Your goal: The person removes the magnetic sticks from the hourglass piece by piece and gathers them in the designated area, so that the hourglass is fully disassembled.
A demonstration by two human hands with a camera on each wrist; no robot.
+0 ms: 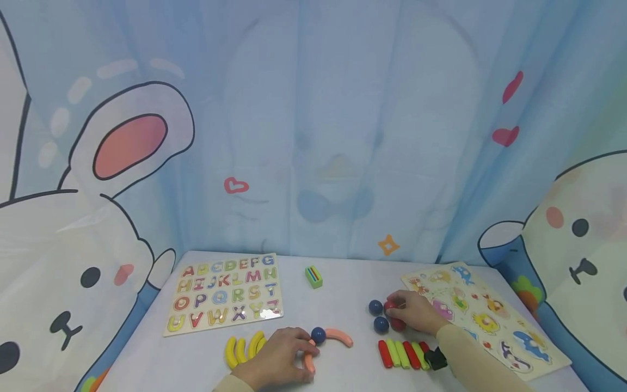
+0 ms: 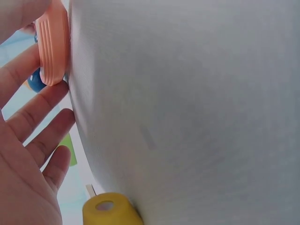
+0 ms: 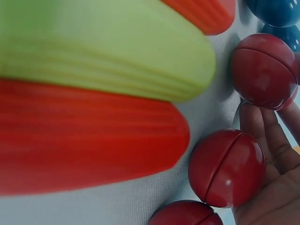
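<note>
In the head view my left hand (image 1: 280,356) pinches an orange curved stick (image 1: 308,361) between thumb and fingers, low at the table. A second orange curved stick (image 1: 339,336) lies just beyond, with a blue ball (image 1: 318,335) between the two. Farther right, my right hand (image 1: 416,310) holds a red ball (image 1: 389,306) at its fingertips. Another red ball (image 1: 398,325) sits beneath that hand, and two blue balls (image 1: 375,307) stand to its left. The right wrist view shows more red balls (image 3: 227,168) near the palm, partly hidden from the head camera.
Yellow curved sticks (image 1: 235,351) lie beside the left hand. Red and green sticks (image 1: 401,354) form a row below the right hand. An alphabet board (image 1: 225,294) is at the left, an animal puzzle board (image 1: 490,316) at the right. A small green block (image 1: 314,277) stands far back.
</note>
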